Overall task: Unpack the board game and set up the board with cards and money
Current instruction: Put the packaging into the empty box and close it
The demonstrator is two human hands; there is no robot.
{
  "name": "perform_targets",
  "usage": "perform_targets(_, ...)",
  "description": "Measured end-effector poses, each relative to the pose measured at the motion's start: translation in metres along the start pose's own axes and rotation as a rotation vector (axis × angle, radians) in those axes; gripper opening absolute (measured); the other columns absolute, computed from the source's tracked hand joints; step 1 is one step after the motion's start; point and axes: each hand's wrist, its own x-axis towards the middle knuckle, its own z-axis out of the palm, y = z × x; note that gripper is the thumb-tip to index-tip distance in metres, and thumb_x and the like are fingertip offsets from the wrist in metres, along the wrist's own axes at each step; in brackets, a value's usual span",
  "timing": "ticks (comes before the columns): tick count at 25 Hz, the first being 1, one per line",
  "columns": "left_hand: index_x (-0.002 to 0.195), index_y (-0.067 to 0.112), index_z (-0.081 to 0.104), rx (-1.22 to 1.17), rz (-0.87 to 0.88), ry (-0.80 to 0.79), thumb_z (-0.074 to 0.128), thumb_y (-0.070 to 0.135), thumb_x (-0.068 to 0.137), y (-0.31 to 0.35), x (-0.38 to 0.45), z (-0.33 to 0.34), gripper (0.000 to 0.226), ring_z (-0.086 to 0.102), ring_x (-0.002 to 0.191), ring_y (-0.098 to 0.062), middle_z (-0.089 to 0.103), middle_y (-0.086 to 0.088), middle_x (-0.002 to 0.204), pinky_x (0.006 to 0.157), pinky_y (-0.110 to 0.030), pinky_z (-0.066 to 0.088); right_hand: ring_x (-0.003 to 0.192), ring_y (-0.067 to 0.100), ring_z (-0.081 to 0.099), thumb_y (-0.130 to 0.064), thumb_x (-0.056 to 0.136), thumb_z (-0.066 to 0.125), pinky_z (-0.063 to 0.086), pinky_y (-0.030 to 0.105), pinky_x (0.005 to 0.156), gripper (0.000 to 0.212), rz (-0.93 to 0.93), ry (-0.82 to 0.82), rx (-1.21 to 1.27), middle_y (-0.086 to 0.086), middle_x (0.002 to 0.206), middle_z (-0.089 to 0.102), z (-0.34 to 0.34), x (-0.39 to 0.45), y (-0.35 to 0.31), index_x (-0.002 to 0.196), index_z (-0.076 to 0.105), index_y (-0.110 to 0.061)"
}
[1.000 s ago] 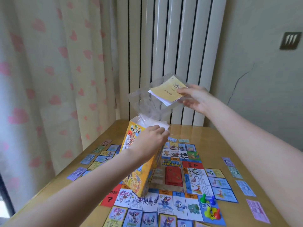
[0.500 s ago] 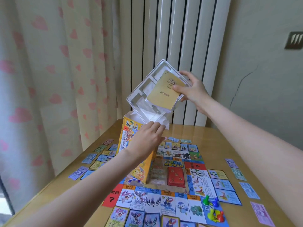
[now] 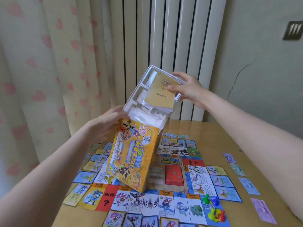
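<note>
The game box (image 3: 133, 156) stands on end on the game board (image 3: 164, 200), tilted, with the white plastic insert tray (image 3: 139, 94) partly inside its open top. The right hand (image 3: 188, 89) pinches the tray's upper rim together with a yellow booklet (image 3: 161, 92), thumb pressed on the booklet's face. The left hand (image 3: 106, 119) holds the box at its top edge beside the tray's lower corner; its fingers are largely hidden behind the box, so the exact grip cannot be confirmed.

Procedure: keep the box braced against the board with the left hand. Guide the tray squarely along the opening; a skewed tray is likely to jam on the box walls. Maintain thumb pressure so the booklet and loose papers beneath it do not slide out.

Compared with half a second ago, the tray sits lower, its bottom edge now inside the opening, and the left hand has shifted from the box front to its far upper edge. The pawns (image 3: 213, 206) and red card deck (image 3: 174, 175) are unmoved.
</note>
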Motion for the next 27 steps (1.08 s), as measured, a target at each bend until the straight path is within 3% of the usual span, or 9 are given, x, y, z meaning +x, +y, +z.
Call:
perform_targets(4, 0.107, 0.004, 0.051, -0.105, 0.020, 0.038, 0.041, -0.002, 0.091, 0.003, -0.003, 0.012, 0.020, 0.055, 0.080, -0.022, 0.056, -0.015, 0.096, 0.070, -0.033, 0.048, 0.093, 0.019, 0.065, -0.011, 0.081, 0.070, 0.053, 0.046, 0.082, 0.045, -0.052, 0.001, -0.016, -0.005, 0.105, 0.065, -0.005, 0.002, -0.003, 0.119, 0.054, -0.030)
perform_targets(7, 0.121, 0.000, 0.046, -0.153, -0.009, 0.072, 0.040, -0.002, 0.092, 0.002, -0.003, 0.012, 0.029, 0.059, 0.088, -0.028, 0.056, -0.023, 0.109, 0.077, -0.040, 0.052, 0.087, 0.010, 0.066, -0.011, 0.082, 0.068, 0.057, 0.033, 0.070, 0.048, -0.070, -0.001, -0.006, -0.004, 0.106, 0.065, -0.013, 0.002, -0.008, 0.127, 0.054, -0.024)
perform_targets(9, 0.124, -0.002, 0.043, -0.157, -0.026, 0.147, 0.041, -0.001, 0.092, 0.000, -0.004, 0.013, 0.032, 0.058, 0.079, -0.025, 0.055, -0.021, 0.101, 0.068, -0.037, 0.051, 0.087, 0.009, 0.067, -0.011, 0.083, 0.068, 0.057, 0.029, 0.066, 0.049, -0.086, -0.011, -0.002, -0.003, 0.108, 0.065, -0.014, 0.001, -0.010, 0.128, 0.054, -0.024)
perform_targets(13, 0.117, -0.001, 0.048, -0.204, 0.027, 0.354, 0.039, 0.000, 0.094, -0.001, -0.001, 0.019, 0.025, 0.057, 0.058, -0.017, 0.055, -0.011, 0.082, 0.055, -0.028, 0.049, 0.097, 0.015, 0.065, -0.012, 0.082, 0.069, 0.053, 0.045, 0.085, 0.047, -0.119, -0.001, -0.010, -0.005, 0.110, 0.065, -0.012, 0.002, -0.017, 0.124, 0.055, -0.028)
perform_targets(16, 0.116, 0.012, 0.047, -0.232, 0.110, 0.466, 0.041, 0.001, 0.094, -0.003, -0.001, 0.021, 0.025, 0.056, 0.059, -0.021, 0.055, -0.011, 0.085, 0.054, -0.030, 0.050, 0.095, 0.011, 0.064, -0.011, 0.083, 0.068, 0.051, 0.046, 0.088, 0.049, -0.160, -0.025, -0.068, -0.007, 0.109, 0.064, -0.012, 0.000, -0.029, 0.127, 0.053, -0.026)
perform_targets(19, 0.103, 0.030, 0.046, -0.201, 0.208, 0.533, 0.037, 0.001, 0.093, -0.011, -0.002, 0.024, 0.032, 0.047, 0.060, -0.022, 0.052, -0.010, 0.079, 0.059, -0.037, 0.042, 0.092, 0.010, 0.061, -0.009, 0.084, 0.066, 0.052, 0.042, 0.081, 0.048, -0.207, -0.094, -0.170, -0.008, 0.105, 0.063, -0.007, -0.001, -0.042, 0.126, 0.053, -0.027)
perform_targets(21, 0.090, 0.034, 0.047, -0.103, 0.264, 0.602, 0.034, 0.003, 0.094, -0.016, -0.005, 0.028, 0.033, 0.041, 0.061, -0.020, 0.050, -0.007, 0.074, 0.058, -0.033, 0.035, 0.092, 0.008, 0.060, -0.009, 0.086, 0.064, 0.053, 0.033, 0.071, 0.048, -0.230, -0.139, -0.242, -0.009, 0.105, 0.062, -0.001, 0.000, -0.050, 0.129, 0.052, -0.027)
perform_targets(24, 0.096, 0.016, 0.052, 0.011, 0.279, 0.759, 0.031, 0.004, 0.094, -0.021, -0.011, 0.036, 0.025, 0.039, 0.062, -0.014, 0.048, 0.002, 0.073, 0.055, -0.027, 0.031, 0.085, 0.001, 0.060, -0.011, 0.087, 0.062, 0.052, 0.025, 0.064, 0.047, -0.221, -0.201, -0.310, -0.016, 0.099, 0.061, 0.007, 0.002, -0.060, 0.131, 0.050, -0.025)
perform_targets(27, 0.101, 0.008, 0.058, -0.051, 0.257, 0.832, 0.030, 0.007, 0.094, -0.024, -0.015, 0.040, 0.029, 0.045, 0.070, -0.014, 0.052, 0.004, 0.076, 0.059, -0.024, 0.035, 0.087, 0.006, 0.062, -0.013, 0.088, 0.062, 0.051, 0.025, 0.060, 0.045, -0.233, -0.245, -0.359, -0.014, 0.099, 0.063, 0.013, 0.006, -0.064, 0.129, 0.052, -0.026)
